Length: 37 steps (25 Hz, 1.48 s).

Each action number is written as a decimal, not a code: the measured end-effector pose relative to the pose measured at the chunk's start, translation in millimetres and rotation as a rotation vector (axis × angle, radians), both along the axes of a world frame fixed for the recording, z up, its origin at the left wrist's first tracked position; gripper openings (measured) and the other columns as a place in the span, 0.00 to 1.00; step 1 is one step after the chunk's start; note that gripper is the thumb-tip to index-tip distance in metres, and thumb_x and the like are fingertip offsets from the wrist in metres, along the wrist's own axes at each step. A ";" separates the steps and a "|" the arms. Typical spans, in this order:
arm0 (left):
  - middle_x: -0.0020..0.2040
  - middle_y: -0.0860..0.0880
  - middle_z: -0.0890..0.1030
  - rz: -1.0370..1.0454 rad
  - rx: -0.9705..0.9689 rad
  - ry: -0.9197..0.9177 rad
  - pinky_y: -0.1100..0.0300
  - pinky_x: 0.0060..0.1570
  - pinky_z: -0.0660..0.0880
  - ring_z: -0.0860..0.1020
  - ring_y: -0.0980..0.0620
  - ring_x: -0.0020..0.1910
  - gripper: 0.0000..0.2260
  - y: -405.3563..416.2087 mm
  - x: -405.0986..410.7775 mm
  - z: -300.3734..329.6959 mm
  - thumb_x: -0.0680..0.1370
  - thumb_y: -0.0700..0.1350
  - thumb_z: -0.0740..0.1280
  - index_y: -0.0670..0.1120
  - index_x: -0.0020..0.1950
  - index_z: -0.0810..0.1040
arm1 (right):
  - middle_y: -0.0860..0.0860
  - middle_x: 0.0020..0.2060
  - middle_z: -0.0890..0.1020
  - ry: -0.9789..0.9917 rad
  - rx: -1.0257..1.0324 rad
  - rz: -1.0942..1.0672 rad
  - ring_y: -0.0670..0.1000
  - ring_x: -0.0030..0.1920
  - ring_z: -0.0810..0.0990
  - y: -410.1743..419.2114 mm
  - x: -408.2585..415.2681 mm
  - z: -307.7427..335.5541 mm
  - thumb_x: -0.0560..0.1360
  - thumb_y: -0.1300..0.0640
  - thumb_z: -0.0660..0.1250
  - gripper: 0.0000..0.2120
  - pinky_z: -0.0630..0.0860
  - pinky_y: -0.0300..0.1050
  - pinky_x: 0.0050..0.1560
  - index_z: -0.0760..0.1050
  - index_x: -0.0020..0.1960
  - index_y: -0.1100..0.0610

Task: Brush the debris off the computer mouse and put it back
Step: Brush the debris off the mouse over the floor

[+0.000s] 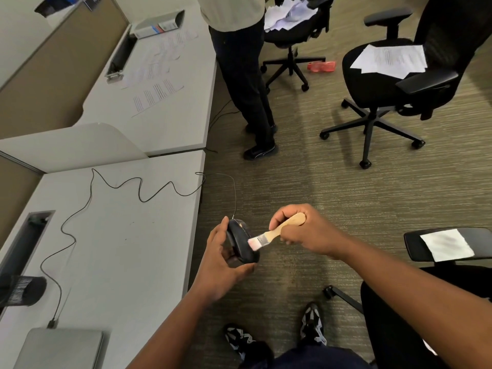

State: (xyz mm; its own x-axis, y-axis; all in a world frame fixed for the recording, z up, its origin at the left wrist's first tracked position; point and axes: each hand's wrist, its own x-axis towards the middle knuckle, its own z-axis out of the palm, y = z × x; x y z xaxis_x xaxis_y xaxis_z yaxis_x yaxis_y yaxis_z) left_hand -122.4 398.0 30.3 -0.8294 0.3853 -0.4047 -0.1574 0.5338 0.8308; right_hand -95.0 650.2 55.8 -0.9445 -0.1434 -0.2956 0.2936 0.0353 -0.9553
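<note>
My left hand holds a black computer mouse out over the carpet, just past the desk's right edge, tilted on its side. My right hand grips the wooden handle of a small paintbrush. The brush's pale bristles touch the mouse's right side. The mouse's thin black cable runs from its far end back onto the grey desk and snakes across it toward a laptop.
A closed grey laptop lies at the desk's near left corner, beside a black mesh cup. Another person stands ahead by the far desk. Black office chairs with papers stand to the right, and a chair armrest holds a white tissue.
</note>
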 end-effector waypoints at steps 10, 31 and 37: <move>0.77 0.70 0.55 -0.071 -0.013 0.000 0.66 0.66 0.76 0.74 0.50 0.75 0.60 -3.3 -2.6 -9.2 0.70 0.36 0.83 0.66 0.84 0.45 | 0.57 0.38 0.83 -0.080 -0.028 0.033 0.54 0.39 0.78 -8.0 0.8 -4.3 0.75 0.68 0.68 0.08 0.77 0.52 0.45 0.83 0.48 0.59; 0.77 0.70 0.61 -0.147 0.000 -0.069 0.52 0.64 0.81 0.79 0.50 0.70 0.68 0.3 6.5 0.4 0.70 0.34 0.82 0.79 0.75 0.32 | 0.42 0.38 0.81 0.227 0.259 -0.228 0.39 0.33 0.76 -25.6 -5.1 -11.1 0.81 0.58 0.69 0.06 0.71 0.33 0.34 0.81 0.55 0.49; 0.77 0.75 0.59 -0.160 -0.017 -0.069 0.46 0.67 0.79 0.75 0.50 0.74 0.69 3.6 5.2 3.2 0.70 0.35 0.82 0.75 0.76 0.28 | 0.36 0.29 0.79 0.183 0.238 -0.134 0.37 0.29 0.74 -25.7 -3.4 -11.4 0.82 0.55 0.69 0.07 0.68 0.32 0.31 0.83 0.57 0.53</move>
State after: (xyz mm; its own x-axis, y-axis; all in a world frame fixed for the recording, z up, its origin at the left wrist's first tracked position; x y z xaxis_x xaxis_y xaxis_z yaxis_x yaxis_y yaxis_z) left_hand -117.1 401.6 33.5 -0.7278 0.5029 -0.4663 -0.1256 0.5706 0.8116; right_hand -98.4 624.5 44.5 -0.9908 0.0386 -0.1298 0.1353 0.2369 -0.9621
